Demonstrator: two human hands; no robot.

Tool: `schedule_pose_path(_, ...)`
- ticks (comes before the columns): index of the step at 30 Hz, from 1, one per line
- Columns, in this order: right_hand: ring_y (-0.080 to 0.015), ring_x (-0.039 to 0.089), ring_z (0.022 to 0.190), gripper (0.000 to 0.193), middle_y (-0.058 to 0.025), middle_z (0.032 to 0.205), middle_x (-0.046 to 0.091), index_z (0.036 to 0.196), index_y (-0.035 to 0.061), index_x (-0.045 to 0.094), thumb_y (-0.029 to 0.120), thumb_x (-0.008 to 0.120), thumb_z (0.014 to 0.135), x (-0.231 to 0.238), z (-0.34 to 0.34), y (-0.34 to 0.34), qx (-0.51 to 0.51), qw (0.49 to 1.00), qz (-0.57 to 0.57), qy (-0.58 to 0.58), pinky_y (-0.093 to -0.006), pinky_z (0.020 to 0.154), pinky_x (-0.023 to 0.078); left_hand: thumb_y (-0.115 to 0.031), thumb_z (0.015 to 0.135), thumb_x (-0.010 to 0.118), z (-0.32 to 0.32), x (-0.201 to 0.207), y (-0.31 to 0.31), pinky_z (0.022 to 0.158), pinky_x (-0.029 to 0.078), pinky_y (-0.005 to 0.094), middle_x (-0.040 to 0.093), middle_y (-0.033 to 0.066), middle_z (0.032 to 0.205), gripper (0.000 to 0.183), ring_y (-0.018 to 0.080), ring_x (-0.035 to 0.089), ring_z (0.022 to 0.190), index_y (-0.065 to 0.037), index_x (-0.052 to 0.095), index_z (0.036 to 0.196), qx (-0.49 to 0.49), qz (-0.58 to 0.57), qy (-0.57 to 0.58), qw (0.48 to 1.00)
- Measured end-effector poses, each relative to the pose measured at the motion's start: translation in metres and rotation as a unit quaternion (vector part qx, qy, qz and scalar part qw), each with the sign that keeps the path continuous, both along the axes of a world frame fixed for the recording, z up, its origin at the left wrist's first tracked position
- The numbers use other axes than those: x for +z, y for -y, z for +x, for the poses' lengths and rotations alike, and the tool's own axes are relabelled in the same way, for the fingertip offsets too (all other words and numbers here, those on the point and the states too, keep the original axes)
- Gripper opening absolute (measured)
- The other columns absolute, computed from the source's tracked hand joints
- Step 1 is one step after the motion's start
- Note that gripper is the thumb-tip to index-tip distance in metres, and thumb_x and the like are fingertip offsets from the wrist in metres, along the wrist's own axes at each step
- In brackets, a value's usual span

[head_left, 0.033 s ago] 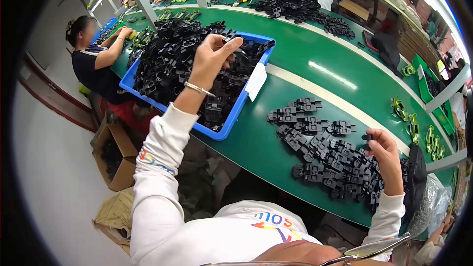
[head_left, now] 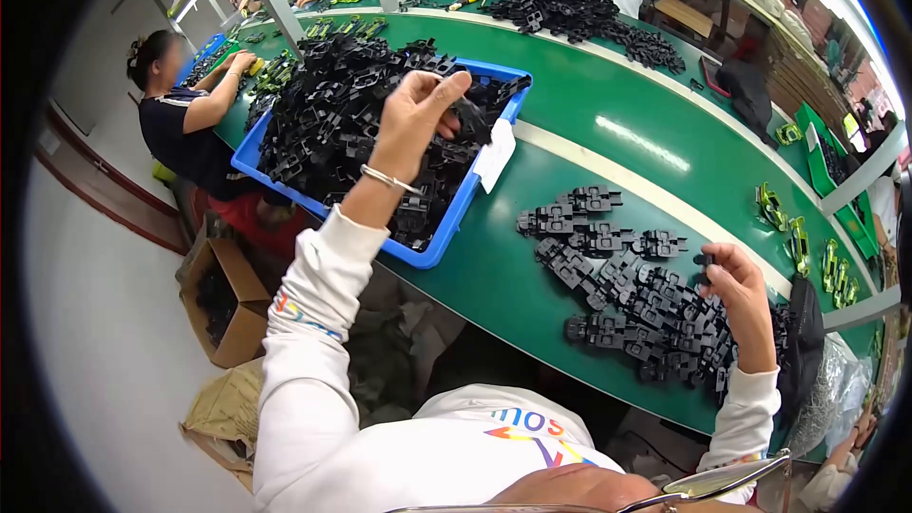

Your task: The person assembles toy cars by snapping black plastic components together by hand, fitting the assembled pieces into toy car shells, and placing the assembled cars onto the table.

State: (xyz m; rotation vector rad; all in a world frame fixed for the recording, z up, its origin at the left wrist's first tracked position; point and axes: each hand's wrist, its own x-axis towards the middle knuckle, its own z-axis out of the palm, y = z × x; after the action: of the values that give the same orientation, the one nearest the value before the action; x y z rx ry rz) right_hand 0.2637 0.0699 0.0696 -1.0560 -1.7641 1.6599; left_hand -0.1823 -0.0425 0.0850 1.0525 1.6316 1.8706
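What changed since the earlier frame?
The left hand shifted slightly right over the blue bin; a black part now shows plainly in its grip, perhaps newly picked up. The right hand still pinches a small black piece near the laid-out parts, which look unchanged.

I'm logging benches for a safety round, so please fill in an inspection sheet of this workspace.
Surface: green table, bare in places.
Job's things: black parts heaped in a blue bin; more laid close together on the table's right.
Clutter: open cardboard box below, left; clear plastic at right.
Hands: left hand over the bin, apparently holding a black part; right hand pinches a small black piece.
Cables: cannot tell; too dark under the table.
Surroundings: co-worker at left; others across the table.
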Motion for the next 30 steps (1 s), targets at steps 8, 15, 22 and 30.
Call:
schedule_pose_path(8, -0.0104, 0.061, 0.088, 0.032, -0.0037, 0.1, 0.063, 0.119, 0.0004, 0.059, 0.012, 0.066, 0.09, 0.001, -0.077, 0.035, 0.078, 0.984, -0.052, -0.149, -0.0269, 0.075, 0.054, -0.05, 0.081, 0.075, 0.121, -0.029, -0.001, 0.032, 0.029, 0.0173, 0.049, -0.0071, 0.058, 0.042, 0.0026, 0.043, 0.037, -0.012, 0.056, 0.075, -0.062, -0.053, 0.209, 0.974)
schedule_pose_path(15, -0.0096, 0.062, 0.092, 0.033, -0.0035, 0.102, 0.062, 0.122, 0.0005, 0.058, 0.013, 0.066, 0.092, -0.013, -0.075, 0.042, 0.049, 0.976, -0.096, -0.189, -0.0258, 0.076, 0.055, -0.029, 0.089, 0.073, 0.162, -0.062, -0.019, 0.047, 0.049, 0.0205, 0.062, 0.0009, 0.084, 0.029, 0.0099, 0.062, 0.062, -0.004, 0.063, 0.098, -0.168, -0.019, 0.261, 0.951)
schedule_pose_path(22, -0.0093, 0.062, 0.093, 0.033, -0.0035, 0.102, 0.062, 0.123, 0.0003, 0.058, 0.011, 0.065, 0.092, -0.01, -0.05, 0.035, 0.004, 0.978, -0.079, -0.193, -0.0265, 0.075, 0.055, -0.009, 0.093, 0.064, 0.169, -0.063, -0.015, 0.069, 0.057, 0.0242, 0.068, 0.007, 0.103, 0.027, 0.0152, 0.068, 0.085, -0.002, 0.062, 0.119, -0.261, -0.004, 0.216, 0.941)
schedule_pose_path(30, -0.0105, 0.062, 0.092, 0.032, -0.0046, 0.103, 0.063, 0.121, 0.0001, 0.06, 0.013, 0.066, 0.093, 0.009, -0.043, 0.03, -0.027, 0.971, -0.075, -0.227, -0.0267, 0.078, 0.057, 0.011, 0.088, 0.053, 0.167, -0.072, -0.012, 0.076, 0.05, 0.0223, 0.058, 0.008, 0.121, 0.032, 0.0117, 0.062, 0.099, -0.005, 0.068, 0.111, -0.193, 0.107, -0.162, 0.962)
